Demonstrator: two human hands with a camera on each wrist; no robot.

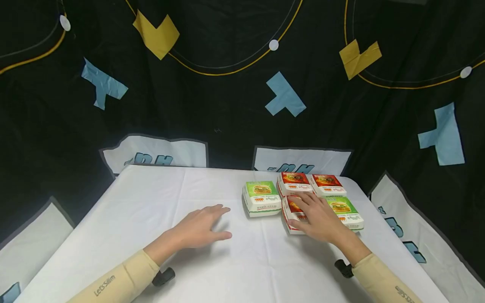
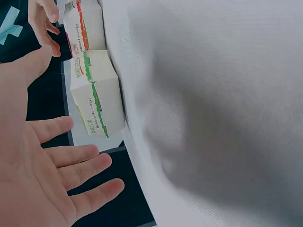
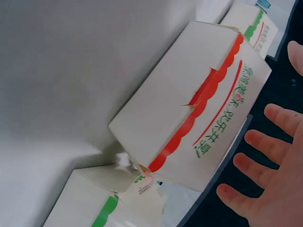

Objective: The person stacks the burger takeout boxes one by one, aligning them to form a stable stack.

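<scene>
Right hand (image 1: 316, 214) first: on my feed it hangs spread over the front red box (image 1: 297, 215), fingers loosely extended, the thumb set wide of them, gripping nothing. Whether a fingertip brushes the lid, I can't tell. That box is my landmark, and its place under the fingers is, I judge, the relation that counts: it lies below the hand, ahead and to the left of the wrist. Its partly covered lid looks nearly square, so I read no clear long axis; the wall with the red scalloped edge faces the wearer.

One rear red box (image 1: 295, 183) stands directly behind the landmark, and another red box (image 1: 328, 184) behind it to the right. Just right of it is a green box (image 1: 346, 212), partly hidden by the hand; just left, set slightly farther back, is a second green box (image 1: 262, 198).

Well left of the front red box I have the left hand (image 1: 202, 227), fingers apart, holding nothing, so the right is plainly nearer. White cloth (image 1: 151, 198) lies around the landmark, and a black curtain (image 1: 216, 113) hangs behind it.
</scene>
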